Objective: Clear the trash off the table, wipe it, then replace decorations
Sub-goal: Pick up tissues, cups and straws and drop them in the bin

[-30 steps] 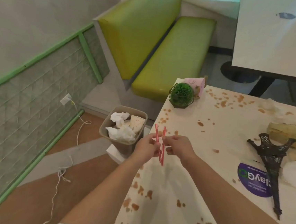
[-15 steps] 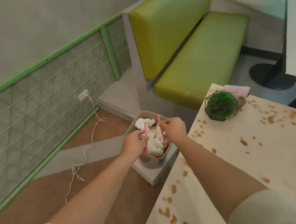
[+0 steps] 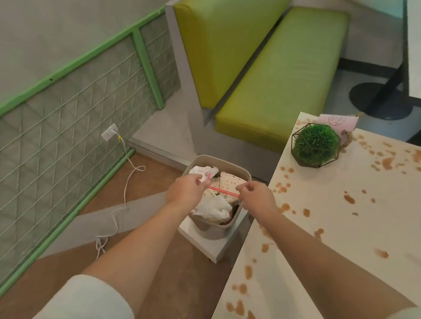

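Pinching red straws (image 3: 223, 191) over the waste bin (image 3: 244, 173) with left hand (image 3: 185, 191) and right hand (image 3: 254, 197); best released together, centred above the crumpled tissues (image 3: 213, 207).

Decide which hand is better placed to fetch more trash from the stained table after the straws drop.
Right. The right hand hangs beside the stained white table; the left hand is on the beige trash bin's far side.

1. Lime-green padded booth bench (image 3: 277, 70) tucked into the corner, backrest standing upright along its left side.
2. Green-framed wire grid panel (image 3: 60, 129) running along the wall.
3. White wall outlet (image 3: 109, 132) with a white cord (image 3: 124, 189) plugged in, trailing down across the brown floor (image 3: 40, 258).
4. Second table's black pedestal base (image 3: 381, 101) at top right.
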